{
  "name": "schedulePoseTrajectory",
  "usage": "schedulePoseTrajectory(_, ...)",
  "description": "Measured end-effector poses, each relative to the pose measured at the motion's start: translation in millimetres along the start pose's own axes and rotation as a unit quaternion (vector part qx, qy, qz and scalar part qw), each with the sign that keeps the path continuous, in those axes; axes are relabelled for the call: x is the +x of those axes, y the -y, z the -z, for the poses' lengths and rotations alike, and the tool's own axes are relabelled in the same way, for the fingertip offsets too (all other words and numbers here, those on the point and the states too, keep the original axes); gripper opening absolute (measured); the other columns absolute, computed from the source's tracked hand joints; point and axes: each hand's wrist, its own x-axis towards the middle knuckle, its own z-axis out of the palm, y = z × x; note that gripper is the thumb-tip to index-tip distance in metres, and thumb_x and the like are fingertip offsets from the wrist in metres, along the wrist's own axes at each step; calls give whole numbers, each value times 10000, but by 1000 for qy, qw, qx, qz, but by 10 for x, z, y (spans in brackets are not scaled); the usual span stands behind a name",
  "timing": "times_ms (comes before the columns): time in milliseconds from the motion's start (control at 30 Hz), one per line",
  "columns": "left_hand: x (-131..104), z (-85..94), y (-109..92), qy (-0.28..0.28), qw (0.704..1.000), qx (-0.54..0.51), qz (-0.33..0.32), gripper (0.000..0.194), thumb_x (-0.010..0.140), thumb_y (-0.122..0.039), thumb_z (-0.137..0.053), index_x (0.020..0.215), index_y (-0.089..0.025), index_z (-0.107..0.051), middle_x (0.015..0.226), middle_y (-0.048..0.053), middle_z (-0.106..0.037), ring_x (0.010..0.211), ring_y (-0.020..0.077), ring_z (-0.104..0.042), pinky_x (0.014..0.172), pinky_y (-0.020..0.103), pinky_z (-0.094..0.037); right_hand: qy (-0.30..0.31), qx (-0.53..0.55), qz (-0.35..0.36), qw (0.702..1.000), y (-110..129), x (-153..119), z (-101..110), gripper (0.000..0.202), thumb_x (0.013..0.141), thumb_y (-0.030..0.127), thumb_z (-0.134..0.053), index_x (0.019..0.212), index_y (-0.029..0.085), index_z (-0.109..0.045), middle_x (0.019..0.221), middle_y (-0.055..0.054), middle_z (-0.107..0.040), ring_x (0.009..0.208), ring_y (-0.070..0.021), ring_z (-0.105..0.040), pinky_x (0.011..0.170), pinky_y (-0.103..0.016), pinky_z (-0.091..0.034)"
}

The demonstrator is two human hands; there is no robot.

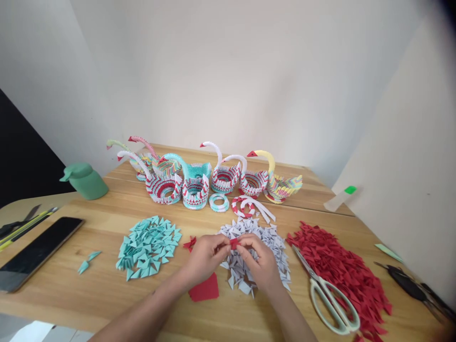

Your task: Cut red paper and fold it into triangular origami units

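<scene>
Between my fingertips is a small piece of red paper (234, 243), pinched from both sides. My left hand (208, 256) holds its left end with thumb and forefinger; my right hand (259, 261) grips the right end. Much of the piece is hidden by the fingers, so its exact fold cannot be made out. Both hands are above a pile of pale grey-white folded paper triangles (276, 242). Below my left wrist lies a stack of red paper rectangles (205, 289). A few folded red pieces (189, 243) sit just left of my left hand.
Teal triangles (149, 247) are heaped at left, red triangles (342, 266) at right beside scissors (327, 299). Several paper swans (195, 190) and two paper rings (218, 203) stand behind. A phone (39, 251), green container (85, 181) and black-handled tool (406, 282) lie near the sides.
</scene>
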Motion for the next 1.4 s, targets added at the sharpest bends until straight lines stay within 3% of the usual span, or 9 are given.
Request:
schedulePoseTrajectory(267,-18,-4,13,12,999,28,-14,217,884,-274,-498,725,-170,-602,657,3,-575,628,139,-493,588,219,-341,8,-2,-50,999,20,-6,-2,139,883,269,-559,765,210,-603,743,-8,-652,694,-161,-612,671,-253,-472)
schedulePoseTrajectory(400,-3,-33,24,17,995,-91,23,191,851,-302,-547,739,-161,-614,675,19,-612,643,145,-534,612,229,-393,3,-5,-52,999,34,-5,-2,145,875,260,-571,742,213,-601,739,-17,-656,703,-169,-610,672,-264,-479)
schedulePoseTrajectory(533,18,-48,16,39,963,-257,76,232,774,-378,-649,816,-154,-607,707,33,-659,640,151,-598,624,246,-442,-10,0,-58,998,33,-19,-17,129,867,263,-581,751,214,-611,738,-19,-671,692,-171,-620,673,-269,-492)
schedulePoseTrajectory(633,26,-63,23,44,952,-292,79,304,739,-409,-703,874,-150,-618,705,26,-659,635,144,-609,647,258,-460,-29,5,-71,997,3,-38,-36,74,854,258,-590,888,212,-638,766,-23,-689,704,-177,-642,683,-276,-506)
schedulePoseTrajectory(700,31,-82,36,34,951,-296,80,328,720,-430,-721,852,-146,-623,674,17,-645,606,133,-592,634,256,-459,-34,1,-67,997,-15,-45,-43,168,846,255,-596,1003,213,-638,766,-16,-687,697,-177,-645,689,-282,-514)
schedulePoseTrajectory(833,40,-103,48,0,958,-273,88,328,703,-453,-705,723,-146,-591,588,0,-596,538,118,-535,564,239,-422,-14,-14,-43,999,-9,-35,-34,185,866,260,-578,1029,232,-660,801,-17,-685,725,-178,-648,711,-286,-511)
schedulePoseTrajectory(933,25,-94,30,-8,977,-199,75,235,727,-364,-665,684,-147,-586,576,-9,-567,530,110,-491,542,223,-379,-5,-11,-28,1000,25,-13,-15,171,863,255,-587,1009,236,-674,838,-26,-685,755,-186,-648,712,-291,-502)
schedulePoseTrajectory(1067,-13,-106,21,-20,996,-79,26,123,771,-238,-582,693,-150,-616,594,-12,-567,551,110,-466,534,209,-338,13,-4,-14,1000,82,11,-10,105,865,235,-573,827,228,-671,767,-26,-660,726,-184,-621,686,-289,-484)
schedulePoseTrajectory(1400,-29,-162,9,-26,1000,-5,-5,211,819,-286,-575,668,-149,-628,622,16,-619,589,139,-518,565,221,-357,7,111,-115,987,43,-31,-57,180,889,343,-545,789,206,-605,717,-3,-610,661,-155,-573,623,-245,-465)
